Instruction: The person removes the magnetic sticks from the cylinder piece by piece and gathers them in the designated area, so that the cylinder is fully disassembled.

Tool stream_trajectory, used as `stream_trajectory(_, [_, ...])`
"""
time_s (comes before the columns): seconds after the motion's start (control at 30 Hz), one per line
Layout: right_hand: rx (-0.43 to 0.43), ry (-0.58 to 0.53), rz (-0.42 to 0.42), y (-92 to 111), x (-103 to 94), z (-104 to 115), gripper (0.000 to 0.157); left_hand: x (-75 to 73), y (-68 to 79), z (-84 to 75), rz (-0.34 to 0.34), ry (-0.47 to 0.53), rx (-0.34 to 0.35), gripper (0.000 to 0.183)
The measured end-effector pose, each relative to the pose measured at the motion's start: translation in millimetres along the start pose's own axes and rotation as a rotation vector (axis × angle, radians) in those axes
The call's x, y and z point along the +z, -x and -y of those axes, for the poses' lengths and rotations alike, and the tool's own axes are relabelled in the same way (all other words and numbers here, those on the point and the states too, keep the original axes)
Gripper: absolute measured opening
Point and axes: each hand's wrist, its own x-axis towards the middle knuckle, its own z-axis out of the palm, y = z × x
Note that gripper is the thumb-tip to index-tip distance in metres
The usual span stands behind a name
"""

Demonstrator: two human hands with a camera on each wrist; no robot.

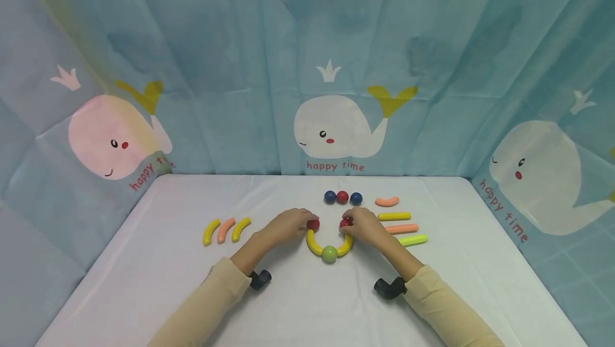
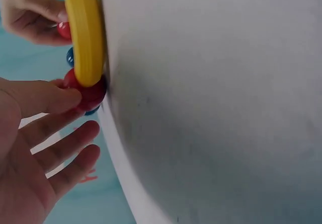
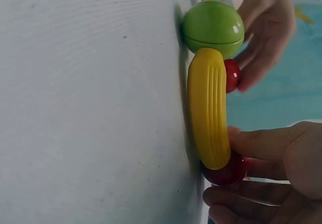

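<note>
My left hand (image 1: pixel 290 225) pinches a red ball (image 1: pixel 313 225) between thumb and forefinger, its other fingers spread in the left wrist view. A second red ball (image 1: pixel 344 225) is held by the thumb and fingers of my right hand (image 1: pixel 364 225). Each ball meets the far end of a curved yellow piece, the left one (image 1: pixel 313 243) and the right one (image 1: pixel 345 245). Between the near ends of these pieces sits a green ball (image 1: pixel 329 254), so together they form a U on the table. In the right wrist view the yellow piece (image 3: pixel 208 108) touches both the green ball (image 3: pixel 213 27) and the red ball (image 3: pixel 226 171).
Behind the hands stand two blue balls (image 1: pixel 330 197) and a red ball (image 1: pixel 343 197). Curved yellow and orange pieces (image 1: pixel 226 230) lie at left. To the right are a short orange curve (image 1: pixel 387 202) and straight yellow (image 1: pixel 395 217), orange (image 1: pixel 402 228) and lime sticks (image 1: pixel 414 240).
</note>
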Motion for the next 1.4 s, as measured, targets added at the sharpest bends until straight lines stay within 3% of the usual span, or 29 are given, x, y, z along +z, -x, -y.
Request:
stream_trajectory(0.23, [-0.001,0.04,-0.019,0.9,-0.2,3.2,0.036,3.9,-8.3,-2.0,0.044,-0.03,0.082,0.044])
stream_trajectory(0.53, [-0.005,0.023,-0.017,-0.6,-3.4,3.5,0.037,-2.0,-9.7,-3.0,0.049,-0.034,0.094,0.04])
stream_trajectory(0.93, [-0.025,0.006,-0.021,-3.9,-2.6,-0.9,0.035,-7.6,-7.2,-0.4,0.102,0.001,0.06,0.039])
stream_trajectory(1.13, [-0.044,0.005,-0.001,-3.9,-5.2,-3.1,0.036,-6.6,-2.0,-1.7,0.139,0.09,-0.009,0.039])
stream_trajectory(1.4, [-0.107,0.042,0.034,-8.7,-11.7,-0.5,0.037,3.9,10.9,-15.7,0.159,0.131,-0.038,0.037])
